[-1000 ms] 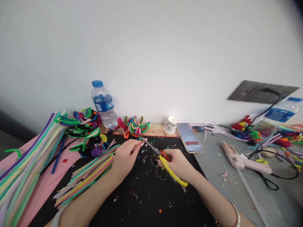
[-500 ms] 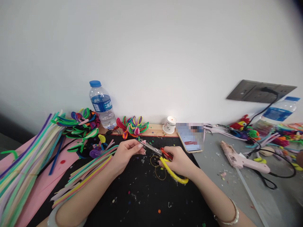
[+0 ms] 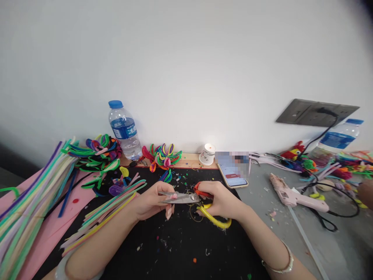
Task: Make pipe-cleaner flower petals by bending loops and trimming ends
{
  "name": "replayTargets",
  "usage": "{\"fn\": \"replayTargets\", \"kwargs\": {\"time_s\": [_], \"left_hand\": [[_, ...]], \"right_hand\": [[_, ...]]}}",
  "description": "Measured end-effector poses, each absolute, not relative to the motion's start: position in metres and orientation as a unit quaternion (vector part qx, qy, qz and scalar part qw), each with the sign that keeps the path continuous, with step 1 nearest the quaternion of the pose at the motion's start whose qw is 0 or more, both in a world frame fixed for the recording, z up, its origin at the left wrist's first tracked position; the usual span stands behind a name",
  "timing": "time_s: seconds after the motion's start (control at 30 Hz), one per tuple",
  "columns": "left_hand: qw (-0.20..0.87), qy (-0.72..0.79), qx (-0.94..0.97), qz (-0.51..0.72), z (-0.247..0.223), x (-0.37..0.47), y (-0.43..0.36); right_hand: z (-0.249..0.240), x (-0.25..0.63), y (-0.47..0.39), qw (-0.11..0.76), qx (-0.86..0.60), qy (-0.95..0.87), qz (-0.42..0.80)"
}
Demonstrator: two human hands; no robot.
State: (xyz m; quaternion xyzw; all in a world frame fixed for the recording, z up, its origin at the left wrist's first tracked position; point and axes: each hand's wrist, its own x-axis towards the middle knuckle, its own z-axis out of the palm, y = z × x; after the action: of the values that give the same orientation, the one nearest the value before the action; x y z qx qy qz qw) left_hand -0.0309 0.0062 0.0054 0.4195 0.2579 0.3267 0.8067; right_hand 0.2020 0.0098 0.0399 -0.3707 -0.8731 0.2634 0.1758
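My right hand (image 3: 225,201) grips a pair of scissors (image 3: 183,198) with one red and one yellow handle. The blades are parted and point left, towards my left hand (image 3: 150,201). Between the left fingertips is a small pink fuzzy piece (image 3: 173,195), lying between the blades; its exact kind I cannot make out. Below the hands is a black mat (image 3: 171,249) strewn with tiny scraps. A thin elastic loop (image 3: 196,214) lies near the scissors. Beside my left forearm rests a bundle of pastel pipe cleaners (image 3: 100,221).
Behind the mat stand a water bottle (image 3: 124,130), a looped pipe-cleaner flower (image 3: 163,155), a paper cup (image 3: 207,154) and a phone (image 3: 233,171). A pink glue gun (image 3: 297,196) with its cord lies right. Longer pipe cleaners (image 3: 35,210) lie left. Another person's hand (image 3: 366,192) shows at the right edge.
The scissors have swung nearly level and their blades have parted around the pink piece. My left hand has moved slightly down. Another person's hand has appeared at the right edge.
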Motion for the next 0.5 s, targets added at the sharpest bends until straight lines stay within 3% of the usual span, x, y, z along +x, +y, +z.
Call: {"fn": "replayTargets", "kwargs": {"time_s": [0.3,0.5], "left_hand": [[0.858,0.217,0.417,0.208,0.002,-0.0278,-0.0042],[0.823,0.245,0.314,0.406,0.0004,-0.0239,0.0055]], "right_hand": [[0.0349,0.1948,0.0079,0.173,-0.321,-0.897,0.25],[0.0314,0.1996,0.0093,0.198,-0.431,-0.845,0.247]]}}
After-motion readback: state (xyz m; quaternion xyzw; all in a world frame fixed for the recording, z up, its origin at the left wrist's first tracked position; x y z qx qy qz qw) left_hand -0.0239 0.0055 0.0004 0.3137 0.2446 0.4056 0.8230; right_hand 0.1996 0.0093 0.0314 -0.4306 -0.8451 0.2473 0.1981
